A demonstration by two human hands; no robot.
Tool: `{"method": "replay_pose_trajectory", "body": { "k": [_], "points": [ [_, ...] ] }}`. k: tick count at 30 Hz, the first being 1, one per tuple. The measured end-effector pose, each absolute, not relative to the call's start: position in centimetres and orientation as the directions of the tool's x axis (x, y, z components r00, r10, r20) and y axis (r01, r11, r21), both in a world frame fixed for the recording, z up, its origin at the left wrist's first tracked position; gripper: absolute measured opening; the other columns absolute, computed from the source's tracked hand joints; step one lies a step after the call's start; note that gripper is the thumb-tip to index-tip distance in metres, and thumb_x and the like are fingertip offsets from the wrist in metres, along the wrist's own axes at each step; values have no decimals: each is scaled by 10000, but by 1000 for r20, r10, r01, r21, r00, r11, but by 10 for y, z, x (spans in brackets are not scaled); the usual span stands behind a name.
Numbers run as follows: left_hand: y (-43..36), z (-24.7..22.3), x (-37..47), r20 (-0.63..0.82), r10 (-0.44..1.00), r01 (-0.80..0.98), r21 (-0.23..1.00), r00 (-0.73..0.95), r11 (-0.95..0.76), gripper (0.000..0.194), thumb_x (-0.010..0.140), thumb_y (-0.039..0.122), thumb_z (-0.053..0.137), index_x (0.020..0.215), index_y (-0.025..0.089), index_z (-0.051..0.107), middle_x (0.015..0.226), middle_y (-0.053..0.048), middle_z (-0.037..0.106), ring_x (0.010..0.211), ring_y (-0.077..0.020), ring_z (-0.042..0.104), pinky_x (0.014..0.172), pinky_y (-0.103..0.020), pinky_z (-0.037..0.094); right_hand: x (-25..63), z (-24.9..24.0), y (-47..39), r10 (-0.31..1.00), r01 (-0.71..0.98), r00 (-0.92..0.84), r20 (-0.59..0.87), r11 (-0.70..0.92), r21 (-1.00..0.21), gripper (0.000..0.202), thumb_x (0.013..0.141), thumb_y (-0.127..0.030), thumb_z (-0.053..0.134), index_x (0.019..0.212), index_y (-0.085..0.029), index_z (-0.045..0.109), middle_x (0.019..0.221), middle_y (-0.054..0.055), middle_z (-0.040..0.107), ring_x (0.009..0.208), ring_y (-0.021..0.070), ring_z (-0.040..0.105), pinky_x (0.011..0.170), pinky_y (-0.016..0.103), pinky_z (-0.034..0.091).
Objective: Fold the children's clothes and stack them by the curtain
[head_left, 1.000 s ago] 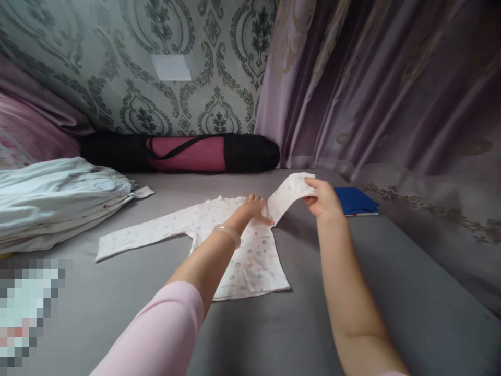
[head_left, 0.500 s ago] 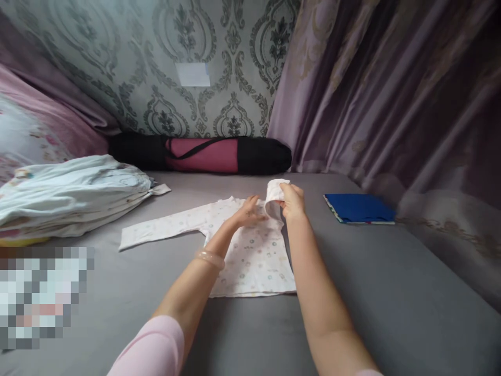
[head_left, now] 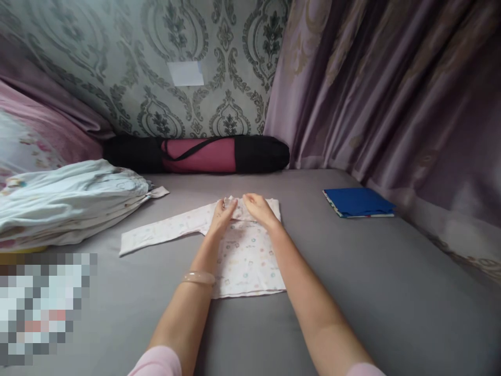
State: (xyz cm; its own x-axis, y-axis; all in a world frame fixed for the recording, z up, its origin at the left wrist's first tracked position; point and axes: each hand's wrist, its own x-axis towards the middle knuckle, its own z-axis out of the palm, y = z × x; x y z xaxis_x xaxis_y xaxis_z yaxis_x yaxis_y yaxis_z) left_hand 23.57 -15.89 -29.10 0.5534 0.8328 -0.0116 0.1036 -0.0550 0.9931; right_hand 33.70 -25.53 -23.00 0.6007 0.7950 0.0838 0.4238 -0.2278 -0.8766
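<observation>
A small white long-sleeved shirt (head_left: 250, 261) with a fine print lies flat on the grey sheet, one sleeve stretched out to the left. Its other sleeve is folded inward across the upper chest. My left hand (head_left: 224, 211), with a bangle on its wrist, is closed on the cloth near the collar. Just right of it, my right hand (head_left: 256, 208) has its fingers curled on the folded sleeve. The fingertips of both are partly hidden.
A pile of pale clothes (head_left: 74, 201) lies at the left, and a folded blue cloth (head_left: 358, 202) at the right. Along the wall stretches a black and pink bag (head_left: 199, 155). Purple curtains (head_left: 313, 83) hang at the right.
My right hand has moved left and down with the sleeve, which now lies folded over the shirt. My left hand has shifted left and its fingers have closed.
</observation>
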Motion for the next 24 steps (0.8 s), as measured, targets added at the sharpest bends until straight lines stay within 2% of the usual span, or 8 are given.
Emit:
{"method": "replay_pose_trajectory", "body": {
  "k": [3, 6, 9, 12, 15, 20, 22, 24],
  "points": [
    [-158, -294, 235, 32, 862, 97, 991, 506, -93, 566, 780, 439, 662, 1239, 151, 501, 942, -81, 667, 791, -185, 647, 685, -279, 524, 357, -232, -263, 715, 497, 691, 106, -364, -788, 324, 933, -306, 395, 1045, -197, 678, 1021, 70, 716, 1010, 208, 646, 889, 321, 476],
    [-157, -295, 233, 7, 870, 113, 991, 494, -72, 536, 802, 375, 625, 1270, 159, 478, 877, -59, 658, 679, -168, 630, 612, -268, 511, 370, -240, -269, 671, 565, 731, 121, -497, -658, 367, 934, -250, 355, 1158, -183, 637, 1098, 104, 692, 1083, 232, 614, 920, 333, 457],
    [-157, -292, 231, -16, 881, 172, 982, 473, -75, 510, 814, 336, 603, 1276, 161, 475, 838, -43, 641, 590, -146, 595, 555, -249, 483, 367, -256, -272, 757, 695, 640, 132, -497, -520, 418, 929, -216, 345, 1285, -166, 559, 1226, 134, 632, 1188, 234, 544, 997, 349, 404],
    [-159, -290, 228, 50, 889, 277, 941, 455, -194, 466, 838, 267, 541, 1287, 159, 476, 793, -24, 615, 563, -138, 570, 580, -259, 478, 354, -270, -271, 824, 791, 556, 110, -484, -374, 478, 947, -247, 331, 1398, -128, 439, 1453, 153, 435, 1369, 255, 339, 1114, 430, 253],
    [-160, -288, 224, 173, 867, 408, 828, 468, -385, 454, 843, 224, 508, 1288, 139, 489, 785, -38, 610, 692, -184, 602, 702, -305, 489, 342, -277, -269, 834, 807, 550, 51, -515, -289, 557, 977, -336, 289, 1473, -82, 303, 1564, 152, 226, 1447, 278, 138, 1151, 495, 97],
    [-161, -284, 220, 418, 787, 555, 559, 453, -616, 487, 808, 179, 523, 1282, 75, 487, 1142, -201, 575, 1067, -306, 549, 926, -441, 435, 332, -276, -269, 849, 829, 527, 44, -502, -249, 614, 987, -414, 235, 1502, -79, 234, 1580, 151, 160, 1458, 269, 72, 1149, 502, 31],
    [-161, -286, 223, 501, 699, 500, 488, 511, -715, 438, 817, 153, 490, 1249, 85, 514, 1207, -212, 556, 1125, -310, 523, 977, -462, 406, 328, -276, -269, 864, 845, 501, 51, -476, -242, 611, 989, -410, 212, 1504, -83, 232, 1585, 139, 145, 1460, 256, 54, 1151, 492, 6],
    [-160, -293, 228, 510, 589, 360, 481, 627, -799, 442, 830, 114, 423, 1264, 102, 502, 1213, -186, 581, 1135, -276, 536, 997, -438, 411, 322, -276, -269, 888, 867, 458, 47, -435, -241, 606, 988, -396, 187, 1506, -84, 231, 1590, 123, 129, 1463, 240, 39, 1154, 475, -10]
  ]
}}
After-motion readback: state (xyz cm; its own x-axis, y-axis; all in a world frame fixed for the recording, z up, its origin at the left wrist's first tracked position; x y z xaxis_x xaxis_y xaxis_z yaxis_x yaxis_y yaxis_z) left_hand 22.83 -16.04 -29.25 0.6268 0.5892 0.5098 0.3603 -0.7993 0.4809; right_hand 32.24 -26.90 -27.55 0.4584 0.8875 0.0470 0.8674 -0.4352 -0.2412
